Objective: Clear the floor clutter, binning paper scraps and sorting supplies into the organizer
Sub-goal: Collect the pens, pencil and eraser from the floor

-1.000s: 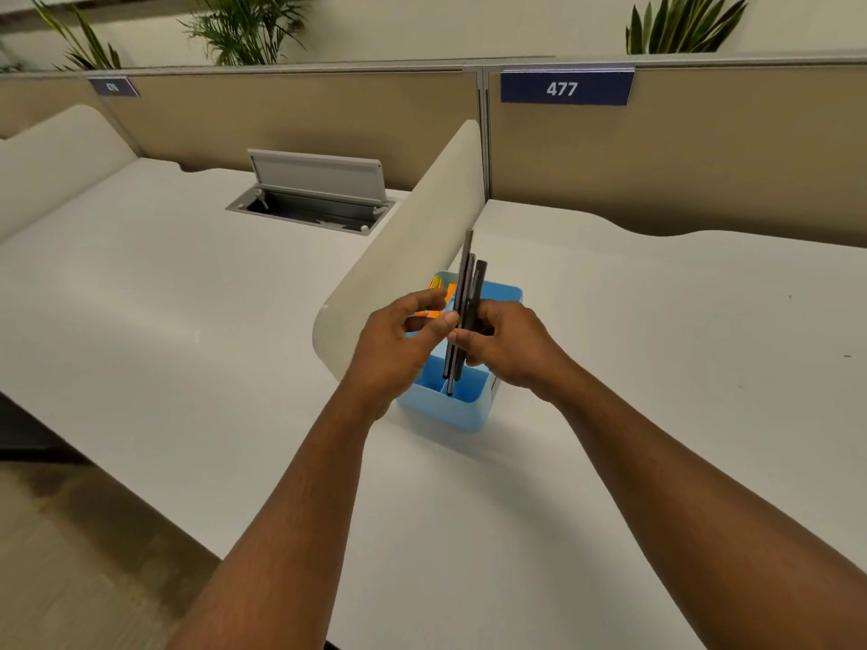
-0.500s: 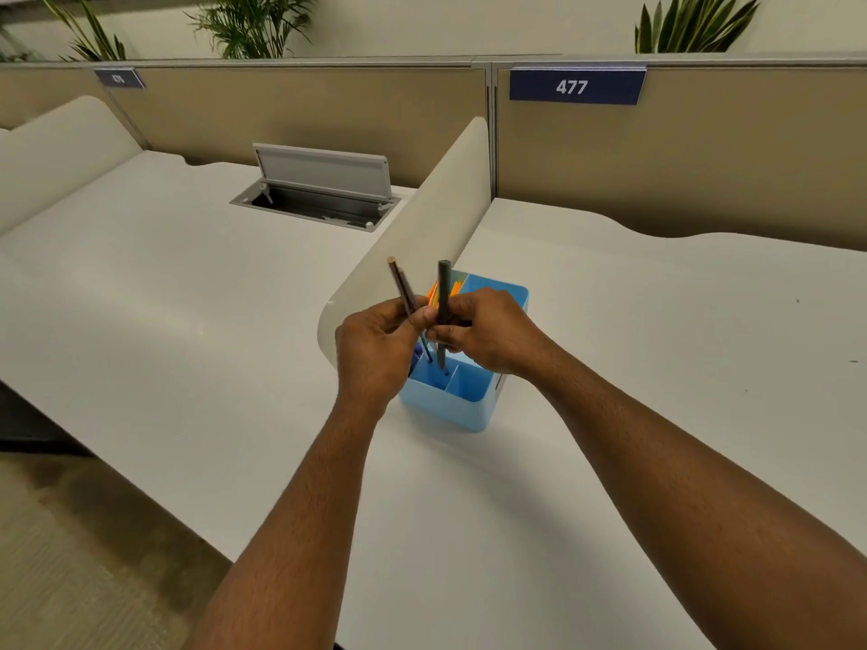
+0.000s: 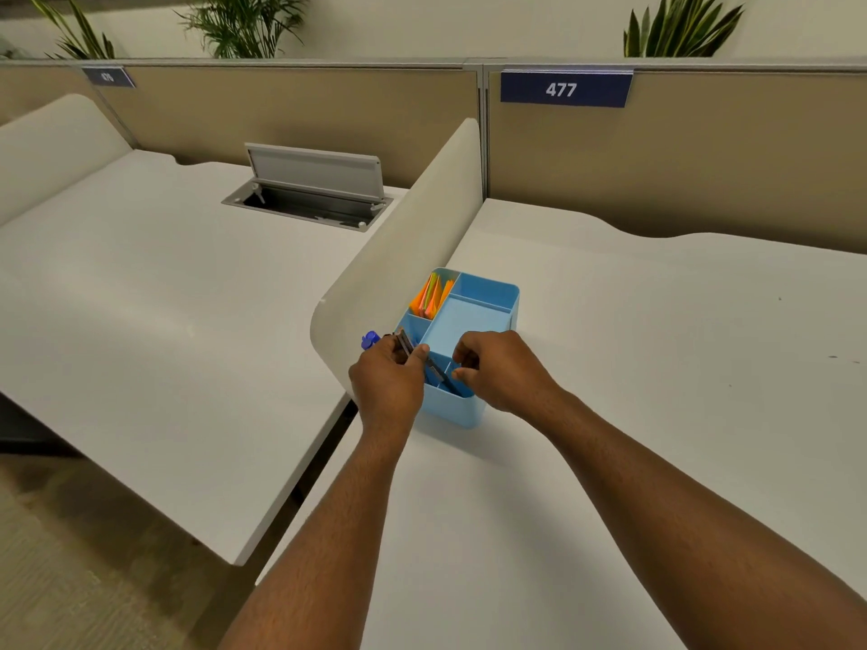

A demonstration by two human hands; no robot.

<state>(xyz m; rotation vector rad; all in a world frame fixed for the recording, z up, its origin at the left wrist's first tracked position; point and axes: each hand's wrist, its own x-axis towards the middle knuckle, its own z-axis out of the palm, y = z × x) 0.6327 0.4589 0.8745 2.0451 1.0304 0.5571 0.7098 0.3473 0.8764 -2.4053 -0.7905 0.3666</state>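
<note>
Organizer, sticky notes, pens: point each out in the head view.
organizer (image 3: 488,293): head view, inner back wall of a bare rear compartment.
sticky notes (image 3: 430,296): head view, middle of the orange sheets.
pens (image 3: 407,343): head view, upper shafts above the left thumb.

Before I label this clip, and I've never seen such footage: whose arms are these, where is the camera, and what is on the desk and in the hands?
No machine here: a person's two bare arms, filmed by a wide-angle camera worn on their head, looking down. On the white desk stands a light blue organizer with compartments; one holds orange sticky notes. The left hand grips dark pens that slant into a front compartment, with something blue showing behind it. The right hand sits curled beside them; whether it pinches anything I cannot tell.
</note>
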